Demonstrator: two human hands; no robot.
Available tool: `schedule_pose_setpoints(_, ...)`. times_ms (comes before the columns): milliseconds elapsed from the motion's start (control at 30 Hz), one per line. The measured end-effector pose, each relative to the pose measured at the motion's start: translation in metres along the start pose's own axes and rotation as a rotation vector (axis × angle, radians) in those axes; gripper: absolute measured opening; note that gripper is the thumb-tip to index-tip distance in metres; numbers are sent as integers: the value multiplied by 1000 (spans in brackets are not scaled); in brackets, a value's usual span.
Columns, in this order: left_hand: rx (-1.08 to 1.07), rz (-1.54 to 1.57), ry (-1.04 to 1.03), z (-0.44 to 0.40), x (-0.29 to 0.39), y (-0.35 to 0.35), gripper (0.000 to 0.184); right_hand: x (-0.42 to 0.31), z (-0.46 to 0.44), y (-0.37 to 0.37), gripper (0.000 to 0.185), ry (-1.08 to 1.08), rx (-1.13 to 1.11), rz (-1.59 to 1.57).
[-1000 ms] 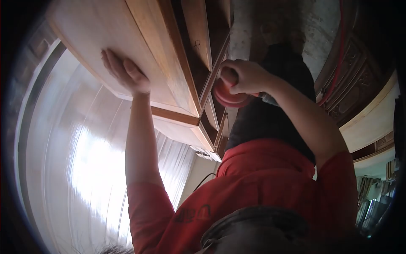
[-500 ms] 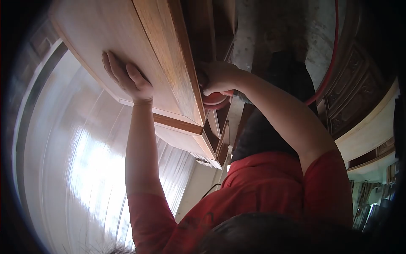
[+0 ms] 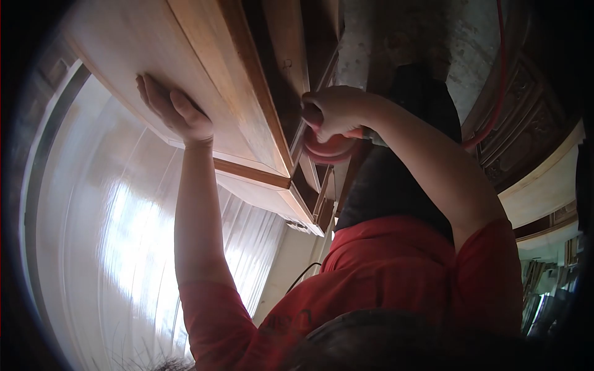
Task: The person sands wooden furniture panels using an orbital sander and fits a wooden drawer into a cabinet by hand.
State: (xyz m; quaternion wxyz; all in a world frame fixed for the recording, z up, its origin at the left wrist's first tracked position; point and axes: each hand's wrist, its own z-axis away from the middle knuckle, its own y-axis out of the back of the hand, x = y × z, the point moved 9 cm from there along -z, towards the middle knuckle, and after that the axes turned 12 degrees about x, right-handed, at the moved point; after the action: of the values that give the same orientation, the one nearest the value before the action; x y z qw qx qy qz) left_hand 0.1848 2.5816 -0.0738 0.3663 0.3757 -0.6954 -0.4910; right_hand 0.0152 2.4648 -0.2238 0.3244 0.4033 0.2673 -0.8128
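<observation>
My left hand [image 3: 176, 111] lies with its fingers stretched out on a broad pale wooden panel [image 3: 133, 43], part of a wooden cabinet. My right hand [image 3: 343, 111] is closed around an air sander [image 3: 328, 151] with a dark rounded top and a red, round lower part. The sander is beside the panel's wooden edge [image 3: 263, 80], near the open dark side of the cabinet. A fitting [image 3: 373, 136] sticks out behind it, under my wrist. My right palm hides much of the tool, and its working face is out of sight.
A red hose [image 3: 500, 93] hangs on the right. Carved dark wooden panels [image 3: 516, 123] stand behind it. Below the first panel is another wooden cabinet section [image 3: 266, 195]. Translucent sheeting [image 3: 124, 229] on the left lets in bright light. The floor [image 3: 359, 55] looks stained.
My right hand and the sander have moved right, out from behind the cabinet edge, so more of the tool shows. My left hand stays flat on the panel; the view has shifted slightly.
</observation>
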Motion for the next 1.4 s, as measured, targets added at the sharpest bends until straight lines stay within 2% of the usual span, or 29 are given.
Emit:
schedule_pose_setpoints(167,38,47,59,1,1,1,61,25,13,8,64,-60,73,52)
schedule_pose_setpoints(300,20,0,35,1,0,1,61,-3,-14,13,59,25,171,-15)
schedule_pose_setpoints(367,20,53,123,2,-5,0,62,-13,-25,14,60,-25,206,-59)
schedule_pose_setpoints(400,20,51,121,1,-4,0,62,-15,-32,7,69,-45,156,-35)
schedule_pose_setpoints(433,15,54,121,1,-4,-1,61,-15,-35,4,69,-42,155,-37)
schedule_pose_setpoints(533,7,51,101,0,-4,0,61,-20,-35,-4,83,9,167,-108)
schedule_pose_setpoints(767,21,67,82,0,-4,0,61,-24,-39,-7,84,-50,127,-66)
schedule_pose_setpoints(833,16,48,75,-2,-6,2,61,-27,-36,-3,61,37,228,-66)
schedule_pose_setpoints(900,11,39,89,0,-3,-1,61,-30,-32,4,60,32,194,-49)
schedule_pose_setpoints(967,5,45,108,0,-2,0,62,-25,-34,1,59,-116,85,-43)
schedule_pose_setpoints(1033,7,34,46,-1,0,2,62,-22,-40,-8,58,-78,99,-93)
schedule_pose_setpoints(1100,21,27,69,-1,0,1,62,-31,-34,-2,77,31,153,-27)
schedule_pose_setpoints(1167,25,50,68,-2,-2,-1,62,-31,-39,2,71,9,157,-19)
schedule_pose_setpoints(1233,24,61,68,2,0,-2,62,-21,-50,-14,63,-144,-41,33)
schedule_pose_setpoints(1267,26,62,53,3,-1,-1,62,-29,-51,-10,53,-44,22,35)
schedule_pose_setpoints(1300,28,64,33,0,1,-1,62,-24,-53,-18,53,-37,24,27)
schedule_pose_setpoints(1367,3,33,56,-3,0,-1,62,-30,-54,-11,53,231,322,22)
schedule_pose_setpoints(1400,4,46,67,-2,-1,-1,63,-34,-36,3,62,15,84,-6)
